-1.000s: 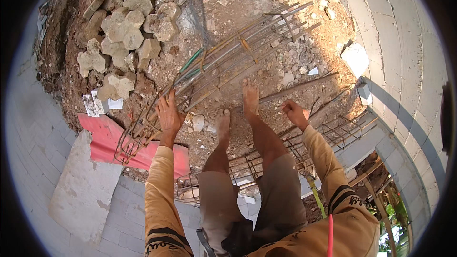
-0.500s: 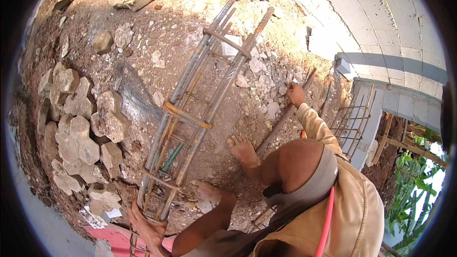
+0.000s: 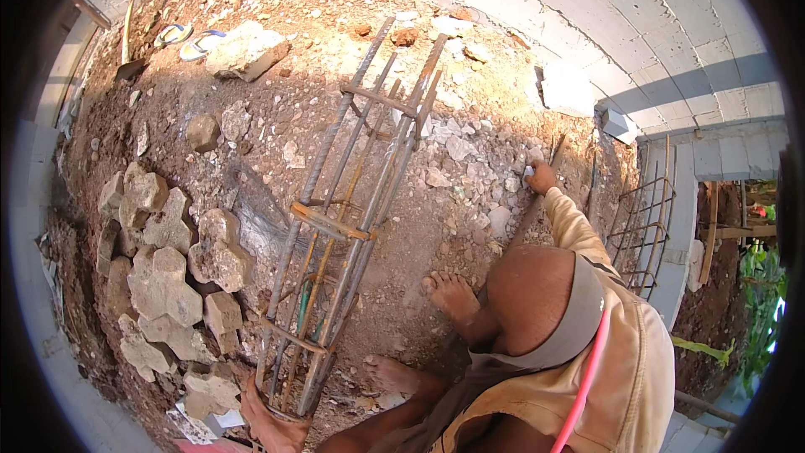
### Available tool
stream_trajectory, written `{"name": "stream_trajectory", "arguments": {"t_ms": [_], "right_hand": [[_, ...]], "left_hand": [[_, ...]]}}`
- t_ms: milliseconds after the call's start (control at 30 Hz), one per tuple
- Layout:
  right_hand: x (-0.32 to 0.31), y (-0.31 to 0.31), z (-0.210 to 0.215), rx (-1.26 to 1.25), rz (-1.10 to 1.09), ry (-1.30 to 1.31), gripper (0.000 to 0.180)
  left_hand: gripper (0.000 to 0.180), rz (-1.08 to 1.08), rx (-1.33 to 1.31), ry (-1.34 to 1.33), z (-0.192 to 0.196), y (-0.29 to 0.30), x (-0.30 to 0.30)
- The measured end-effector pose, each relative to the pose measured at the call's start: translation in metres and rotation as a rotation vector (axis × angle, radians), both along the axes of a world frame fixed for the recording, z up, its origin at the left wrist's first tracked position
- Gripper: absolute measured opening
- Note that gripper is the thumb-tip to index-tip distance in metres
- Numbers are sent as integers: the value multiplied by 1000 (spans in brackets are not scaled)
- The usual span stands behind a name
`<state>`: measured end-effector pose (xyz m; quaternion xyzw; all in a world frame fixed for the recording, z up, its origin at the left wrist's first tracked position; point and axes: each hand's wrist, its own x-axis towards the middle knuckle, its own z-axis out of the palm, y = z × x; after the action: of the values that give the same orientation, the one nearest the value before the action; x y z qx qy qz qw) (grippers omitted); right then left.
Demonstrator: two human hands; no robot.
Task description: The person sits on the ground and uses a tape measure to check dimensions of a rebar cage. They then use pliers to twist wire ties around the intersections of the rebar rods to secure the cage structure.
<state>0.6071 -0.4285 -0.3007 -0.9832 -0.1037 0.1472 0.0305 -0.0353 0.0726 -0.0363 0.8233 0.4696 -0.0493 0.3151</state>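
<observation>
One rebar cage (image 3: 348,226), a long frame of rusty steel rods tied with square stirrups, lies on the rubble-strewn dirt ground (image 3: 277,59), running from the near left up toward the far middle. Four long corner rods can be made out, with thinner rods and a green strand inside; three stirrups show clearly along its length, one at the far end, one at the middle and one near the close end.

The left hand (image 3: 270,424) is at the cage's near end, at the lower edge of the view, its grip wrapped around the lowest rods. The right hand (image 3: 541,176) is stretched out to the right, well apart from the cage, with a narrow grip closed on one loose steel rod (image 3: 537,201) that lies slanted on the ground. Two bare feet stand between the hands, the right foot (image 3: 451,294) farther and the left foot (image 3: 394,373) nearer, just beside the cage.

A heap of shaped paving blocks (image 3: 168,277) sits to the left of the cage. One large pale stone (image 3: 247,49) lies at the far left. A second rebar cage (image 3: 641,231) rests at the right beside the grey block wall (image 3: 662,42).
</observation>
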Motion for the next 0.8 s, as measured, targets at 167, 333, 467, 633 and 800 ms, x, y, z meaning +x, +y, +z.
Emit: {"name": "stream_trajectory", "arguments": {"t_ms": [167, 333, 467, 633, 800], "right_hand": [[-37, 42, 4, 454, -111, 46, 21], [-98, 9, 25, 791, -389, 394, 18], [-122, 42, 43, 866, -442, 580, 21], [-144, 71, 55, 1056, -504, 760, 21], [-148, 92, 66, 999, -362, 847, 21]], "left_hand": [[117, -47, 113, 62, 8, -31, 1], [116, -174, 138, 139, 16, -7, 13], [115, -112, 229, 141, 39, 15, -2], [100, -134, 167, -94, 17, 74, -2], [95, -269, 196, -42, -3, 111, -10]]}}
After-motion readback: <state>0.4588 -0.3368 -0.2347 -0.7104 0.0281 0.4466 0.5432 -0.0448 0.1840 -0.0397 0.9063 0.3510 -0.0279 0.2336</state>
